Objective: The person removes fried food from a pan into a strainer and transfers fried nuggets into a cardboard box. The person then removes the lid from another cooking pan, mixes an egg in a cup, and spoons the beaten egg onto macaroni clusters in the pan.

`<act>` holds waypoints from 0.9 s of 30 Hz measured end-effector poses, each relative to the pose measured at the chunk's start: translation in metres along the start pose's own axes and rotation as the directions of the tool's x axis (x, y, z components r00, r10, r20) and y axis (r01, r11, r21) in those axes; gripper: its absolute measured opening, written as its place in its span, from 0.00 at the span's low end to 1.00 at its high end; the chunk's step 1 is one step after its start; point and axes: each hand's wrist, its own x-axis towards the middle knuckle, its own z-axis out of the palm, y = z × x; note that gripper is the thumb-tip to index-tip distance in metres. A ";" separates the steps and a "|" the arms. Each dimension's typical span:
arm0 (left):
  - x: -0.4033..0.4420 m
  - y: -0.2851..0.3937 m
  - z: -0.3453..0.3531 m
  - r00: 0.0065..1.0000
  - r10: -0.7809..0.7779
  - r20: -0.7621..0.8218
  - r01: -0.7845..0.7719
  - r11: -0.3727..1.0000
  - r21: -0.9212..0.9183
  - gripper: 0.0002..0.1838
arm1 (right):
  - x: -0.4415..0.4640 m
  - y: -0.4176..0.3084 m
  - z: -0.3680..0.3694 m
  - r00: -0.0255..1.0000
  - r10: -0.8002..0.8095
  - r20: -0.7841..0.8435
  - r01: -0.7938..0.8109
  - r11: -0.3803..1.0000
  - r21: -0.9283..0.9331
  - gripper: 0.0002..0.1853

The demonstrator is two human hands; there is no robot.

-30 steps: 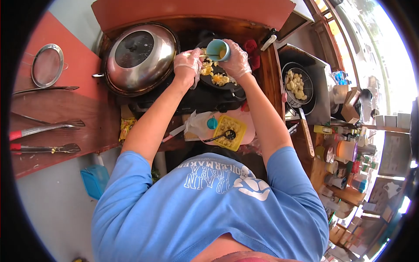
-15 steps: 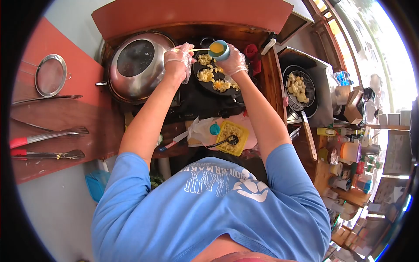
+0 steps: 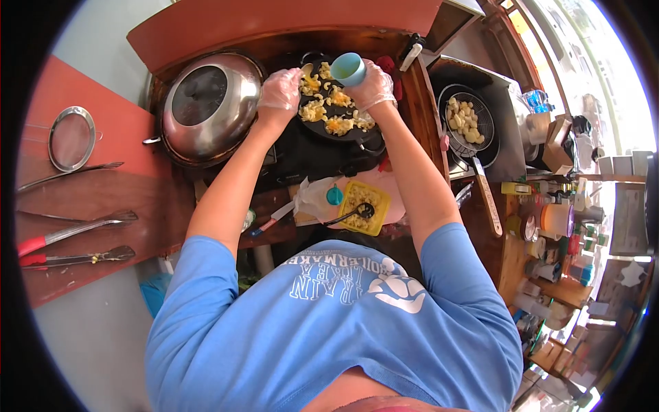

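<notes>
On the stove (image 3: pixel 295 163), a pan (image 3: pixel 317 128) spreads between left hand (image 3: pixel 281 89), pinching a spoon (image 3: pixel 307 69), and right hand (image 3: pixel 373 85), gripping a blue cup (image 3: pixel 348 69).

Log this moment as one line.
left hand: gloved, holding spoon over black pan | right hand: gloved, holding light-blue cup | pan: several food portions

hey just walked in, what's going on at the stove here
A person is working over a dark round pan that holds several heaps of pale and yellow-orange food. Their gloved left hand holds a spoon at the pan's left side, and their gloved right hand holds a blue cup above its far right side. Nearer the body, a black ladle rests in a yellow tub; a domed metal lid sits left of the pan.
</notes>
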 end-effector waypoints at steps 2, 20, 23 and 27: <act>-0.003 0.001 -0.004 0.995 0.089 0.051 -0.091 0.996 0.024 0.09 | -0.003 0.002 -0.004 1.000 0.009 0.007 -0.009 1.000 0.006 0.34; 0.018 0.049 0.005 0.856 -0.451 0.251 0.515 0.784 -0.346 0.10 | 0.002 -0.002 -0.005 0.905 -0.410 -0.116 0.424 0.894 0.146 0.29; 0.016 0.036 0.023 0.598 -0.640 0.482 0.667 0.063 -0.743 0.14 | 0.005 0.000 -0.004 0.941 -0.326 -0.092 0.336 0.931 0.142 0.29; 0.029 0.026 0.023 0.532 -0.643 0.551 0.651 -0.105 -0.752 0.10 | 0.016 0.014 0.003 0.980 -0.187 -0.074 0.195 0.973 0.124 0.34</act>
